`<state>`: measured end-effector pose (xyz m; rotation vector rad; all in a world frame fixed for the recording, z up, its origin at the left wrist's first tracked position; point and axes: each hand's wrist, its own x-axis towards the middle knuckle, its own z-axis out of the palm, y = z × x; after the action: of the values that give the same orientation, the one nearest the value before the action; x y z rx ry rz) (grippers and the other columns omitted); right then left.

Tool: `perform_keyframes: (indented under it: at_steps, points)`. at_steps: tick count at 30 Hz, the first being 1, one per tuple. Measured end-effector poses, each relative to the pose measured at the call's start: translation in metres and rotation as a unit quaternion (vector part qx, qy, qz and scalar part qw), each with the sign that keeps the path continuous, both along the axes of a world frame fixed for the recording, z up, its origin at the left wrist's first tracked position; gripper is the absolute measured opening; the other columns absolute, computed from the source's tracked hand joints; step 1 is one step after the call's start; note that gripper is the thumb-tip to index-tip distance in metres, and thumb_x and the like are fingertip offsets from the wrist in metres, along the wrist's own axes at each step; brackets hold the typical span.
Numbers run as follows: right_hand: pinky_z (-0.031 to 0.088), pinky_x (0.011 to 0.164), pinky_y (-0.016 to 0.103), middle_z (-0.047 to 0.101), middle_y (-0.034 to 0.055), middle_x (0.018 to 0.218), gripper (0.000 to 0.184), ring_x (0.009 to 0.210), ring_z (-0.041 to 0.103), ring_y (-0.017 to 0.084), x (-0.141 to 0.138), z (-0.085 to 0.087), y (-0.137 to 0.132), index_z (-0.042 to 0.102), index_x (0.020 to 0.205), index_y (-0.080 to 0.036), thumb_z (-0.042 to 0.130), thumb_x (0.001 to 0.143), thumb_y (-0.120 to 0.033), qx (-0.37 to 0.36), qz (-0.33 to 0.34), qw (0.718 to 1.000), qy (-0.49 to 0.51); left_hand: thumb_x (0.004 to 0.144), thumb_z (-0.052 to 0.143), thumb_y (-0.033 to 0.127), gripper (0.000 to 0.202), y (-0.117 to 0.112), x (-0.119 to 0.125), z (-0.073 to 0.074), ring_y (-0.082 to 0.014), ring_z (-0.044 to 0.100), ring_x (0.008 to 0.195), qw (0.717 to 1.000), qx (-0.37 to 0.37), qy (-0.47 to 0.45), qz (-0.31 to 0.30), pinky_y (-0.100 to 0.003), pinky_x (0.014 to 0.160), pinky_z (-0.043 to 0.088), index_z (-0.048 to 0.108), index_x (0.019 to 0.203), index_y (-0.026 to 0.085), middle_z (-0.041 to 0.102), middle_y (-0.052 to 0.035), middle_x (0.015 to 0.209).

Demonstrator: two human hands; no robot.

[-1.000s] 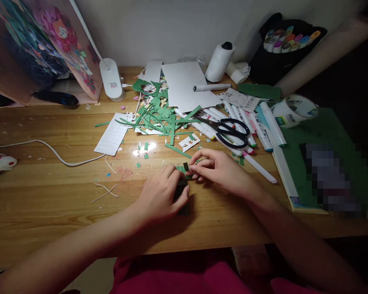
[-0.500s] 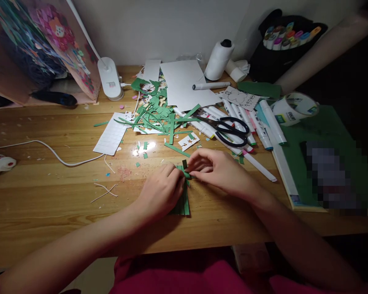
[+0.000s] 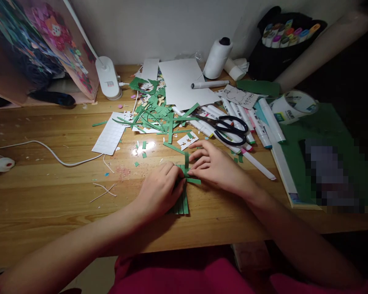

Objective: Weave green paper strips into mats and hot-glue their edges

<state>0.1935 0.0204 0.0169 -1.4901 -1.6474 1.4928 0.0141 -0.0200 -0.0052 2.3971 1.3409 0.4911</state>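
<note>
Near the desk's front edge lie woven green paper strips, several side by side with others crossing them. My left hand is closed over them from the left, thumb and fingers pinching the strips and hiding part of the weave. One green strip stands up at the top of the piece, and another loose end sticks out to the right. My right hand is just right of these, with its fingers curved and apart. Its fingertips are beside the strips, and I cannot tell whether they touch them.
Behind my hands lie green paper scraps, black-handled scissors, several markers and a white sheet. A thread spool and tape roll stand right. A green mat and a cord flank the desk.
My right hand has loosened from the strips, and its fingers have spread. The upright strip and the loose end to the right now show more fully. My left hand stays in place.
</note>
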Motion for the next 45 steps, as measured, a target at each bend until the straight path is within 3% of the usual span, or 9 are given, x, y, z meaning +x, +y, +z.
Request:
perform_keyframes:
  at_steps: [4,8,15,23,31,35,39,42,45]
  points:
    - [0.051,0.061,0.026,0.065,-0.0001,0.075,0.039,0.066,0.063,0.015,0.001,0.001,-0.001,0.05,0.1,-0.021,0.067,0.066,-0.009,-0.018,0.036,0.999,0.003,0.091,0.043,0.026,0.016,0.0,0.0,0.0,-0.0163,0.049,0.07,1.0,0.005,0.003,0.001,-0.029,0.061,0.042,0.052,0.083,0.016,0.054,-0.0046,0.079]
    - [0.048,0.058,0.023,0.06,-0.0026,0.069,0.025,0.062,0.06,0.012,-0.002,0.001,-0.003,0.054,0.09,-0.02,0.059,0.07,-0.006,0.041,0.058,0.997,-0.036,0.091,0.044,0.026,0.016,0.0,-0.001,0.0,-0.0161,0.048,0.068,1.0,0.009,0.006,-0.005,-0.029,0.06,0.041,0.052,0.083,0.015,0.054,-0.0044,0.078]
    - [0.047,0.056,0.021,0.062,-0.0019,0.072,0.023,0.061,0.059,0.011,-0.003,0.006,-0.004,0.054,0.086,-0.018,0.055,0.071,-0.001,0.105,0.09,0.988,-0.068,0.09,0.045,0.025,0.013,0.0,-0.001,-0.001,-0.0165,0.047,0.069,1.0,-0.002,0.002,-0.002,-0.029,0.06,0.04,0.052,0.084,0.015,0.053,-0.0047,0.08]
    - [0.043,0.067,0.022,0.067,-0.0018,0.082,0.019,0.077,0.061,0.012,0.006,0.02,-0.002,0.062,0.086,-0.02,0.056,0.078,-0.003,0.161,0.279,0.942,-0.093,0.092,0.036,0.021,0.019,-0.002,-0.003,0.001,-0.017,0.046,0.072,1.0,-0.026,0.01,-0.015,-0.03,0.062,0.039,0.051,0.083,0.015,0.051,-0.0059,0.08]
    - [0.038,0.059,0.021,0.062,-0.0028,0.071,0.009,0.064,0.054,0.01,0.003,0.013,0.0,0.058,0.077,-0.017,0.063,0.077,-0.009,0.174,0.23,0.949,-0.13,0.088,0.047,0.039,0.024,-0.004,-0.002,0.005,-0.0195,0.05,0.081,0.999,-0.042,0.019,-0.02,-0.033,0.069,0.044,0.05,0.094,0.015,0.053,-0.0071,0.09]
    - [0.037,0.057,0.021,0.06,-0.0028,0.069,0.01,0.062,0.053,0.01,0.001,0.011,0.001,0.057,0.074,-0.017,0.065,0.076,-0.011,0.173,0.214,0.951,-0.137,0.086,0.054,0.039,0.026,-0.01,0.0,0.006,-0.0198,0.052,0.074,0.996,0.033,0.075,-0.018,-0.032,0.062,0.046,0.053,0.088,0.014,0.055,-0.007,0.084]
    - [0.037,0.058,0.021,0.06,-0.0026,0.068,0.01,0.062,0.052,0.01,0.002,0.01,0.002,0.058,0.071,-0.017,0.065,0.078,-0.015,0.177,0.217,0.951,-0.131,0.089,0.045,0.015,0.014,-0.032,0.003,0.009,-0.0183,0.057,0.065,0.973,0.184,0.124,-0.064,-0.029,0.053,0.046,0.059,0.087,0.011,0.062,-0.0059,0.077]
    - [0.037,0.058,0.022,0.059,-0.002,0.068,0.012,0.063,0.051,0.011,0.003,0.009,0.001,0.059,0.069,-0.017,0.065,0.079,-0.019,0.186,0.227,0.947,-0.131,0.085,0.038,0.002,0.027,-0.053,0.006,0.007,-0.0199,0.066,0.079,0.949,0.272,0.145,-0.062,-0.028,0.063,0.052,0.062,0.098,0.002,0.069,-0.0131,0.091]
    - [0.037,0.062,0.023,0.058,-0.0003,0.073,0.012,0.067,0.052,0.012,0.002,0.008,0.0,0.059,0.07,-0.017,0.063,0.081,-0.02,0.218,0.249,0.932,-0.147,0.083,0.04,0.002,0.03,-0.066,0.01,0.003,-0.0226,0.068,0.088,0.925,0.318,0.196,-0.065,-0.029,0.074,0.055,0.063,0.102,-0.003,0.07,-0.0167,0.097]
